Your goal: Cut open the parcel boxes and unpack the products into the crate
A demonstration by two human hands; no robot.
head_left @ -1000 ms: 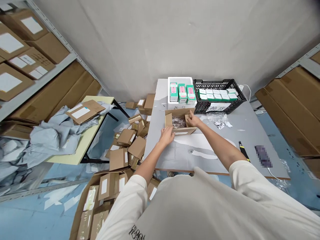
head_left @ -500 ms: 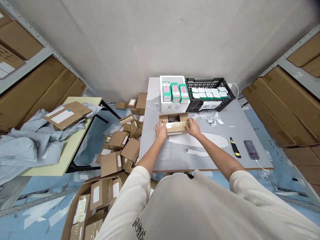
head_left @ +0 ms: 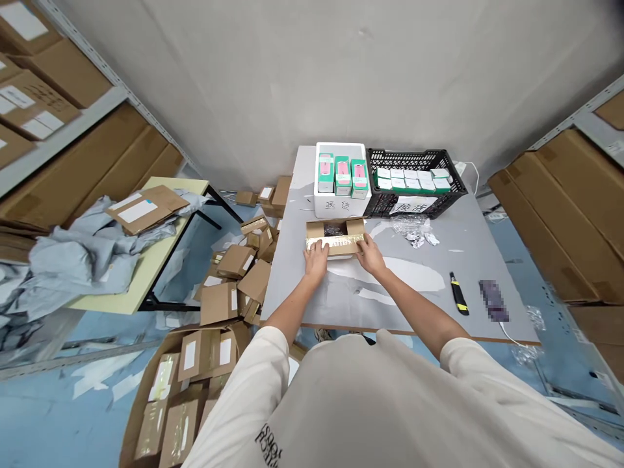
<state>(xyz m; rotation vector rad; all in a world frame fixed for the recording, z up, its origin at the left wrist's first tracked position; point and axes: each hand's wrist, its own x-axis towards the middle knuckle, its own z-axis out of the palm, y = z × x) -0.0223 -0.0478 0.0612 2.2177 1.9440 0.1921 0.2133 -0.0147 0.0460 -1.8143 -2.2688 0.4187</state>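
A small open cardboard box (head_left: 335, 236) lies on the grey table (head_left: 414, 279), with a dark item in clear wrap showing inside. My left hand (head_left: 316, 258) grips its near left corner, fingers bent over the taped front flap. At the near right corner, my right hand (head_left: 370, 253) holds the same flap edge. Both arms reach forward from white sleeves.
Behind the box stand a white foam box (head_left: 341, 201) of green-and-pink packs and a black crate (head_left: 414, 188) of small white boxes. Crumpled plastic (head_left: 414, 229), a utility knife (head_left: 458, 294) and a phone (head_left: 493, 300) lie to the right. Cardboard parcels (head_left: 234, 273) litter the floor at left.
My right hand left the box's inner flap and came to the near edge; both hands now hold the front flap folded up. The camera shifted slightly.
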